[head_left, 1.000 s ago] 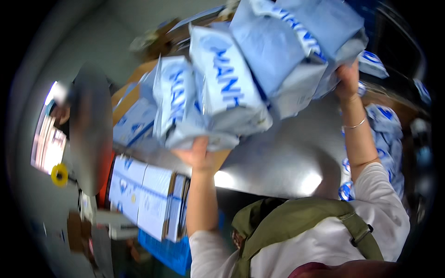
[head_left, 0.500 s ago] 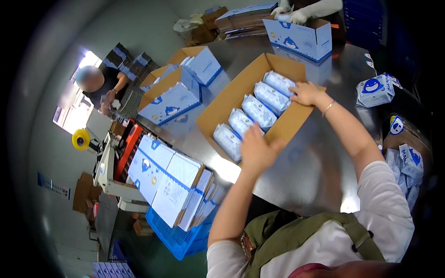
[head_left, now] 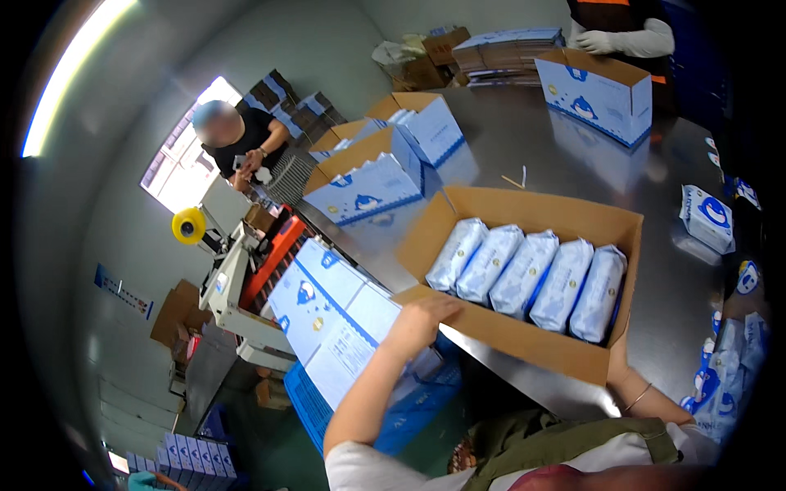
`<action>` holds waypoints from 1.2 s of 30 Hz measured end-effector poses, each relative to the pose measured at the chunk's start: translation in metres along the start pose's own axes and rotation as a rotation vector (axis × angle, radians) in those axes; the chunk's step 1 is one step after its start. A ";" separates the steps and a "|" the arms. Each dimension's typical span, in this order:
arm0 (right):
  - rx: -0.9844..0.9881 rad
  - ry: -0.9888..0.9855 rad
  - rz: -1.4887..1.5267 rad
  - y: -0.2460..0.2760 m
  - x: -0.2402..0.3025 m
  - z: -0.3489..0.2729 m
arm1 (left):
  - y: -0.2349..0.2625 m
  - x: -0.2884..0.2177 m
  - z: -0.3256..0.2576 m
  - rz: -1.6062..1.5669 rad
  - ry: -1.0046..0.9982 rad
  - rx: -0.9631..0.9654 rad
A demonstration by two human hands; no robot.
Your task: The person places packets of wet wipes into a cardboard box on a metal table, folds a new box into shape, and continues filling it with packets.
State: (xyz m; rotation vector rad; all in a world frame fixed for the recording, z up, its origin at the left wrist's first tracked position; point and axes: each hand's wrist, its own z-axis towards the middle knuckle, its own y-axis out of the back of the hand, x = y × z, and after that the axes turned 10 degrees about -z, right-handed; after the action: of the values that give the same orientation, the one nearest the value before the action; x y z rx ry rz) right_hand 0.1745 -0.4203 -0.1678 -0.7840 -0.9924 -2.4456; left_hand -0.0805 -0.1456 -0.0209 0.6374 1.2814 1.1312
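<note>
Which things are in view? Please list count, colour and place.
Open carton: one, brown inside, between the hands.
Packs: five, blue-white, inside it.
Metal table: one, grey, beneath it.
Other cartons: at least three, blue-white, farther back.
Loose packs: several, blue-white, right side.
Folded cartons: several, blue-white, left of centre.
Crate: one, blue, beneath them.
Roll: one, yellow, farther left.
Machine: one, white and red, left.
Cardboard stack: one, mostly brown, top.
Other people: at least two, dark tops, upper left, upper right.
Left hand: one, bare, at the carton's near left corner.
Right hand: one, bare, near right corner, partly hidden.
</note>
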 end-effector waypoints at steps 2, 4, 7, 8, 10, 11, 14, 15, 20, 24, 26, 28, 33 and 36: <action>-0.021 0.021 0.005 -0.048 -0.013 0.002 | 0.015 0.003 -0.021 0.096 0.116 -0.190; -0.150 -0.016 0.032 -0.094 -0.030 0.025 | 0.027 0.016 -0.064 0.235 0.326 -0.435; -0.284 -0.008 0.052 -0.152 -0.059 0.121 | 0.050 0.055 -0.153 0.595 0.900 -0.718; -0.184 0.046 0.008 -0.165 -0.071 0.177 | 0.061 0.072 -0.168 0.611 1.268 -0.604; 0.317 -0.302 -0.036 -0.162 -0.081 0.268 | 0.055 0.113 -0.219 0.434 1.685 -0.354; 0.412 -0.329 -0.168 -0.163 -0.057 0.295 | 0.049 0.140 -0.277 0.283 1.741 -0.298; 0.306 0.154 -0.204 -0.150 -0.038 0.291 | 0.038 0.125 -0.275 -0.011 1.834 -0.397; 0.374 0.290 -0.169 -0.145 -0.034 0.267 | 0.037 0.112 -0.261 -0.079 1.865 -0.484; 0.665 0.137 -0.479 -0.074 -0.009 0.039 | 0.051 0.134 -0.284 -0.016 1.865 -0.370; 0.580 0.028 -0.483 -0.016 0.001 -0.028 | 0.074 0.103 -0.251 0.212 1.916 -0.446; 0.570 0.046 -0.405 -0.006 0.009 -0.040 | 0.065 0.119 -0.293 0.365 1.638 -1.047; 0.536 0.034 -0.372 0.000 -0.001 -0.052 | 0.058 0.103 -0.258 0.319 1.303 -1.332; 0.251 -0.488 0.194 0.003 0.003 -0.004 | 0.036 -0.083 -0.109 0.078 0.315 -1.367; -0.171 -0.352 0.758 0.005 -0.019 0.057 | -0.012 -0.185 -0.061 0.254 -0.159 -0.862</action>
State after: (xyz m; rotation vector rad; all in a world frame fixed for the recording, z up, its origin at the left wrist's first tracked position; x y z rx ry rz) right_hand 0.2118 -0.3797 -0.1437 -1.3808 -0.4531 -1.7714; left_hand -0.1164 -0.3299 0.0300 0.2254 0.4858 1.6494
